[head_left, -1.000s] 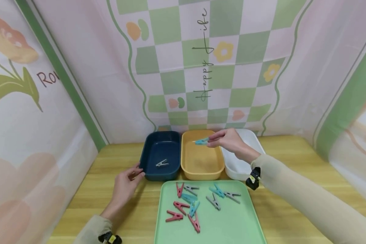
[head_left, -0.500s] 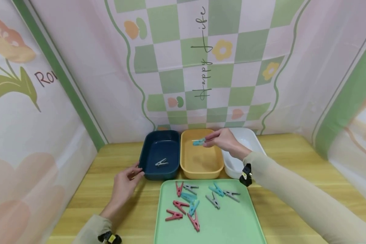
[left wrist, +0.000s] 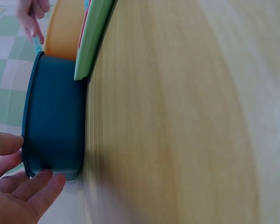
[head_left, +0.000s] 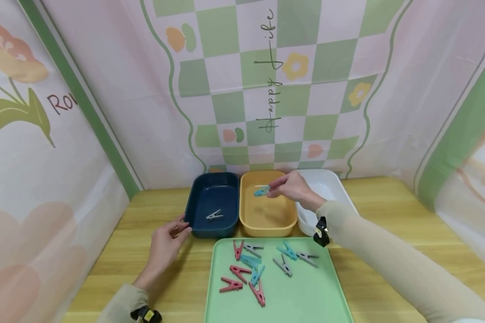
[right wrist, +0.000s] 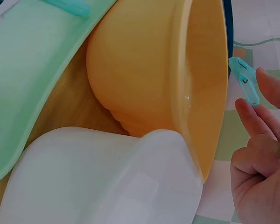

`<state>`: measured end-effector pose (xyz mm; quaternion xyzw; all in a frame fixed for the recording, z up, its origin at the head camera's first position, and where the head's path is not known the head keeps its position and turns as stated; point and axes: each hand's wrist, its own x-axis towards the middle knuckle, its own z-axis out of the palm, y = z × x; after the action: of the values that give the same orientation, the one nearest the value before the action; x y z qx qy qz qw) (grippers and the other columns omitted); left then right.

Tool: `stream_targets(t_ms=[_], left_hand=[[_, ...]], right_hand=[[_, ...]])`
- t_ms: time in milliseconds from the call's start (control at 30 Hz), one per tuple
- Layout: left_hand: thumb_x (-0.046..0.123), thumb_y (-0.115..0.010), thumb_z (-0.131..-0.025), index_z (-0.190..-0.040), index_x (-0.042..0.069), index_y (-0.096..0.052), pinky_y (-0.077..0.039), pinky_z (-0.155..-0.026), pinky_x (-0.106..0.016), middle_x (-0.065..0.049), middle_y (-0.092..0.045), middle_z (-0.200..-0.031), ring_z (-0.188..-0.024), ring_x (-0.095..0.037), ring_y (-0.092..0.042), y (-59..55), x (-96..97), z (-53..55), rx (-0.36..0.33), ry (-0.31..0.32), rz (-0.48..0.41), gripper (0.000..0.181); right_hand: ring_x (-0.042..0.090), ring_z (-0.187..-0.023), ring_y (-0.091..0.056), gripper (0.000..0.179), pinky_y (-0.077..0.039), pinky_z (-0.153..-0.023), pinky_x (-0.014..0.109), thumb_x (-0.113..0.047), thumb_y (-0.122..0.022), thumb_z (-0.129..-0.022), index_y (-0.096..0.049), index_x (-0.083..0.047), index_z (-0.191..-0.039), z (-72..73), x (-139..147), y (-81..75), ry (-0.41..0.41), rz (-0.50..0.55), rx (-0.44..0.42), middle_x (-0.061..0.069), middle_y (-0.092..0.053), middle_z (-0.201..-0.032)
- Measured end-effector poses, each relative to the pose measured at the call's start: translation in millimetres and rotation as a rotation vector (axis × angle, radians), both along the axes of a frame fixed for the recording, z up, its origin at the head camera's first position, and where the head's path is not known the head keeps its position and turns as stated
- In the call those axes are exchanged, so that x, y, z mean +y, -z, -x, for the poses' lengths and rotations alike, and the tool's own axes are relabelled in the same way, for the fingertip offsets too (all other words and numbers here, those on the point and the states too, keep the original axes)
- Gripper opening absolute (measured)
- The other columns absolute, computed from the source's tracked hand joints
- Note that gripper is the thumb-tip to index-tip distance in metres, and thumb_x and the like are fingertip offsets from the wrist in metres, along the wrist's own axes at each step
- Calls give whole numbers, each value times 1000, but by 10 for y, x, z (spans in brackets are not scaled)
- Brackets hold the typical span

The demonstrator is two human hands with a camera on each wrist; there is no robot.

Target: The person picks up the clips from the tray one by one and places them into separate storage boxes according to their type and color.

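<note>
My right hand [head_left: 293, 187] pinches a light blue clothespin [head_left: 261, 191] between thumb and fingers, above the yellow bin [head_left: 268, 232]. In the right wrist view this clothespin [right wrist: 245, 81] shows past the bin's rim, its end at the fingertips. My left hand [head_left: 166, 244] holds the near left corner of the dark blue bin [head_left: 214, 233]; in the left wrist view its fingers [left wrist: 45, 193] lie along the bin's outer wall and rim. One grey clothespin [head_left: 214, 215] lies inside that bin. Several red, grey and light blue clothespins [head_left: 231, 285] lie spread on the green tray [head_left: 303, 300].
A white bin [head_left: 327, 188] stands at the right of the row, partly covered by the right hand and forearm. The three bins sit side by side on the wooden table [head_left: 388, 202], behind the tray. A patterned cloth [head_left: 226, 76] hangs close behind them.
My right hand has moved slightly left and lower over the yellow bin with the light blue clothespin, which has tilted a little. My left hand has stayed at the dark blue bin.
</note>
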<state>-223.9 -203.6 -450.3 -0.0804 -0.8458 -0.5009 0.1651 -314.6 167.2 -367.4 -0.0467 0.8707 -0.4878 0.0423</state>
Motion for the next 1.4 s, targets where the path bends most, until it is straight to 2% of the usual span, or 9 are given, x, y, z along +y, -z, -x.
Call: stream_targets(t_ms=[200,600,967,1100,1233,1333,1400], left_hand=[[10,-73,-84,-99,0,-71,-54,-80,-27,-11,-61,-125,-108,-26,-61,31,-6,14,12,-2,-3,18],[11,-73,-85,-101,0,-71,-54,-79,-25,-9,-60,-127,-104,-22,-63,-18,8,3,-7,-5,-4,19],[11,-72,-85,-99,2,-71,-54,-79,-23,-6,-60,-127,-106,-19,-62,-6,3,-7,-20,-13,19,17],[12,-73,-85,-99,3,-71,-54,-79,-23,-5,-60,-126,-105,-18,-62,6,2,-4,-22,-19,24,17],[11,-73,-85,-99,2,-72,-54,-78,-25,-6,-60,-126,-105,-20,-63,-3,10,-13,-12,-22,22,17],[11,-73,-85,-99,3,-72,-55,-78,-26,-7,-60,-126,-106,-21,-62,-10,16,-19,-7,-19,22,17],[12,-73,-85,-100,3,-72,-55,-79,-26,-7,-60,-126,-106,-21,-62,-14,16,-23,-6,-16,24,17]], right_hand=[[24,-100,-63,37,-42,-99,42,-17,-84,-71,-72,-5,-104,23,-27,42,17,-31,0,6,-71,-98],[24,-99,-62,35,-47,-93,41,-17,-85,-71,-73,-5,-101,40,-112,128,-2,-54,10,4,-72,-92],[24,-99,-61,29,-46,-94,42,-16,-85,-70,-74,-7,-96,51,-160,190,16,-62,-13,2,-72,-90],[26,-104,-59,36,-47,-93,41,-19,-84,-71,-73,-4,-101,51,-150,199,-5,-143,-1,7,-71,-100],[30,-108,-58,44,-48,-91,41,-23,-81,-73,-70,-1,-110,32,-109,174,-18,-289,22,11,-68,-110],[31,-106,-58,41,-50,-88,42,-23,-78,-77,-70,-1,-110,15,-79,122,-9,-324,37,12,-68,-110],[30,-104,-60,36,-51,-86,42,-22,-77,-79,-71,-2,-108,-1,-63,79,0,-304,34,11,-69,-107]])
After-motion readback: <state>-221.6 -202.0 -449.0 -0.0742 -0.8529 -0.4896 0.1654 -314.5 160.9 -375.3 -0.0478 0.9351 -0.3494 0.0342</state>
